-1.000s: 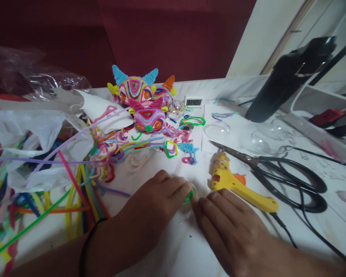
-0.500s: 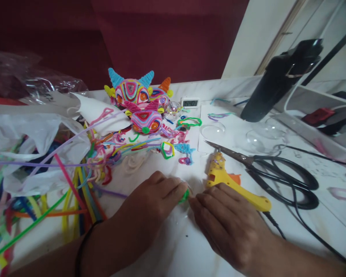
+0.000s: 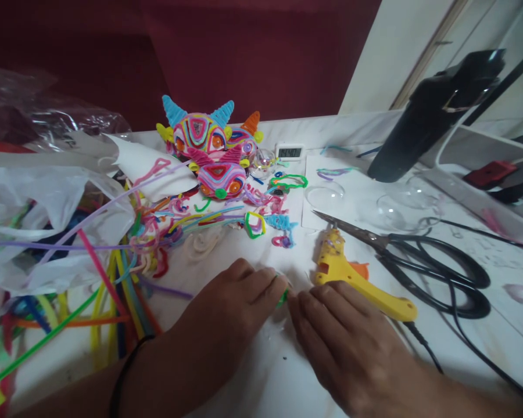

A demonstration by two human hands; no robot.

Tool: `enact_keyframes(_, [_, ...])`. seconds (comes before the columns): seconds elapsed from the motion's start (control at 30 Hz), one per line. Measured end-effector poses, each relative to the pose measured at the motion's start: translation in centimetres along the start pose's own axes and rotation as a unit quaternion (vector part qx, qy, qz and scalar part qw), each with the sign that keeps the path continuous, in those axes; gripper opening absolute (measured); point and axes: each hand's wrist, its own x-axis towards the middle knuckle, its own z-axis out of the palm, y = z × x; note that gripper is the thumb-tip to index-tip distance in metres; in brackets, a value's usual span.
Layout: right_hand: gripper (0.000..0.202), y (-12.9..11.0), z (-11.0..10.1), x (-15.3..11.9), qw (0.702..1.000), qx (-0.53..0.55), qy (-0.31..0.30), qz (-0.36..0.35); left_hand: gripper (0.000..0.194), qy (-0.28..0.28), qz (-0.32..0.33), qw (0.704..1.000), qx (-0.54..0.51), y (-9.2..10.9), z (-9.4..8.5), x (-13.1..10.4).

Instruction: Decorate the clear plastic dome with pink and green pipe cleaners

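Low in the middle of the head view, my left hand (image 3: 237, 316) has its fingers closed on a small piece of green pipe cleaner (image 3: 282, 298). Facing it, my right hand (image 3: 342, 334) pinches at the same piece from the right side, its fingertips almost meeting the left ones. Both hands cover most of the piece. Something clear and shiny shows just around the fingertips, too hidden to name. A yellow hot glue gun (image 3: 366, 290) lies right beyond my right hand. Past it are large black-handled scissors (image 3: 436, 267).
Bull-like heads covered in pipe cleaner (image 3: 221, 177) stand at the back near a small digital timer (image 3: 290, 152). Loose pipe cleaners (image 3: 108, 313) and a plastic bag (image 3: 52, 197) crowd the left. Clear domes (image 3: 325, 197), a black cylinder (image 3: 427, 122) and a white bin (image 3: 466, 168) are on the right.
The view has shifted slightly, so things on the right sit a little further right. Both hands keep their hold, and less of the green piece shows between the fingers.
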Motion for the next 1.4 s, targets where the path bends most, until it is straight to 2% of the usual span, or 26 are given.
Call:
enact_keyframes(0.17, [0.035, -0.8, 0.3, 0.3, 0.998, -0.056, 0.002, -0.026, 0.03, 0.019, 0.066, 0.997, 0.032, -0.5, 0.5, 0.1])
enact_keyframes(0.3, [0.033, -0.9, 0.7, 0.0, 0.998, -0.051, 0.016, -0.036, 0.032, 0.029, 0.067, 0.997, 0.036, -0.3, 0.0, 0.3])
enact_keyframes(0.5, [0.032, -0.2, 0.3, -0.1, 1.0, -0.01, 0.001, 0.006, 0.028, 0.005, 0.031, 0.999, 0.021, -0.2, -0.3, 0.2])
enact_keyframes(0.8, [0.036, -0.8, -0.1, 0.2, 1.0, -0.011, 0.012, -0.011, 0.034, 0.028, 0.054, 0.998, -0.012, -0.2, -0.6, 0.3])
enact_keyframes(0.93, [0.034, -0.9, 0.2, 0.1, 1.0, -0.001, 0.01, -0.023, 0.034, 0.007, 0.043, 0.999, -0.008, -0.1, -0.6, 0.4])
enact_keyframes(1.07, [0.029, 0.0, 0.0, 0.1, 0.998, 0.06, 0.007, 0.013, 0.028, -0.042, 0.008, 0.999, -0.011, -0.1, -1.0, 0.2])
enact_keyframes(1.17, [0.024, 1.2, -0.6, 0.3, 0.992, 0.104, 0.016, 0.065, 0.03, -0.052, 0.001, 0.999, -0.006, -0.1, -1.3, 0.0])
enact_keyframes(1.3, [0.021, 3.0, -1.3, 0.5, 0.994, 0.054, 0.003, 0.093, 0.038, -0.056, -0.008, 0.998, -0.001, -0.1, -1.1, -0.5])
enact_keyframes(1.4, [0.02, 4.2, -1.7, 0.4, 0.991, -0.017, -0.065, 0.112, 0.046, -0.058, -0.019, 0.998, 0.005, 0.0, -1.0, -0.7])
